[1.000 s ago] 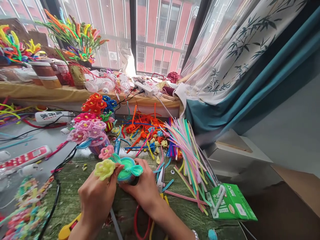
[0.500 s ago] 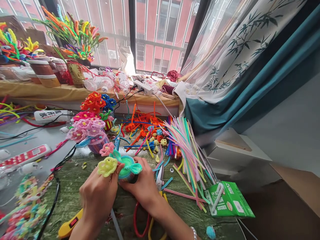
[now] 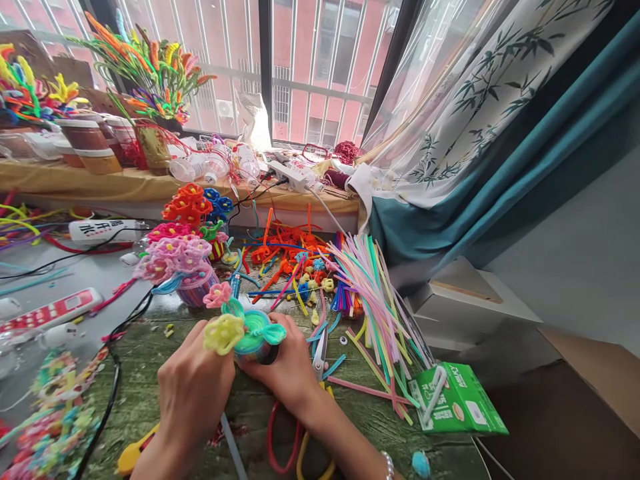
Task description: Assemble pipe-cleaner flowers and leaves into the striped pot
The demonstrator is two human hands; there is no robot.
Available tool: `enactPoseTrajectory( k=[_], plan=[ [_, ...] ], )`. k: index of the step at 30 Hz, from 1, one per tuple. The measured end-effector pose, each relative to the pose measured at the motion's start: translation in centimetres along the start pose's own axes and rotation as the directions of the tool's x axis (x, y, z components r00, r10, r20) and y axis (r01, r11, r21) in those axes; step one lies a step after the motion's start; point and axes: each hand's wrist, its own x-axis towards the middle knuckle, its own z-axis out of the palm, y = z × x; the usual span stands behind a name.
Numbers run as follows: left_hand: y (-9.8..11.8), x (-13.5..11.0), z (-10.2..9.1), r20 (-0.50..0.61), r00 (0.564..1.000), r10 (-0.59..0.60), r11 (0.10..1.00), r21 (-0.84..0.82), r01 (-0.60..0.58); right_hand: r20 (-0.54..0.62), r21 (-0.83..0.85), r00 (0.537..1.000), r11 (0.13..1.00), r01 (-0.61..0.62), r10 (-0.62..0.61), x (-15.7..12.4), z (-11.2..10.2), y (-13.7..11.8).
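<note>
My left hand (image 3: 193,377) is closed at a yellow pipe-cleaner flower (image 3: 223,333), its stem hidden by the fingers. The flower overlaps the left rim of a small round pot (image 3: 255,332), whose top is coiled with mint-green pipe cleaner. Around the pot's side wraps my right hand (image 3: 285,363), holding it just above the table. A twisted green leaf (image 3: 274,334) sticks out at the pot's right, and another green leaf (image 3: 233,307) rises at its left. Beside that one is a pink flower (image 3: 217,295); whether it is fixed to the pot I cannot tell.
Scissors (image 3: 320,360) lie right of my right hand, a yellow cutter (image 3: 134,455) by my left forearm. Pastel pipe cleaners (image 3: 373,300) fan out near a green packet (image 3: 460,399). A pot of pink flowers (image 3: 195,288) stands behind. A black cable (image 3: 111,393) runs along the left.
My left hand and the yellow flower have shifted slightly right, so the flower now overlaps the pot's rim. The pink flower has moved a little right and up. My right hand keeps its grip.
</note>
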Motion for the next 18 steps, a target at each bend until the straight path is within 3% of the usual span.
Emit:
enactPoseTrajectory(
  k=[6,13,18],
  plan=[
    [0.8,1.6,-0.7,0.059,0.995,0.085,0.994,0.057,-0.088,-0.010,-0.018,1.000,1.000,0.013,-0.013,0.0,0.0,0.1],
    [1.2,2.3,-1.2,-0.007,0.987,0.160,0.983,0.096,-0.159,-0.001,-0.037,1.000,0.999,0.025,-0.025,0.1,0.0,0.2],
    [1.7,3.2,-1.5,0.031,0.972,0.232,0.959,0.160,-0.235,-0.002,-0.046,1.000,0.999,0.023,-0.023,0.0,0.1,0.3]
  ],
)
